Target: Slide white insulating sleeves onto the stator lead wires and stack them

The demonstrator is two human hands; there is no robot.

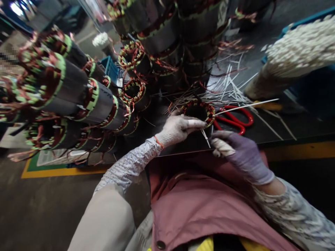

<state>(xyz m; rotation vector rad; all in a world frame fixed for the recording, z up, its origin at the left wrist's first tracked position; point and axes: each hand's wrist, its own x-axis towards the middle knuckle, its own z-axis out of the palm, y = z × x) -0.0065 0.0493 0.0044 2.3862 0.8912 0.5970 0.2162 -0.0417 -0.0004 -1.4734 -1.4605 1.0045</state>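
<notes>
Perhaps the coil ring (210, 112) could twist from an uneven tug: the left hand (179, 127) lays fingers over it, the right hand (237, 151) curls its fingers, both grips unclear.

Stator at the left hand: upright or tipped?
Upright: the stator's wound end and dark round bore face up beside the gloved left hand.

Stacked copper-wound cores (73, 82) at L; sm. blue bin (106, 64) behind; lg. white-tipped bundle (300, 45) by blue crate (310, 92), far R.
</notes>
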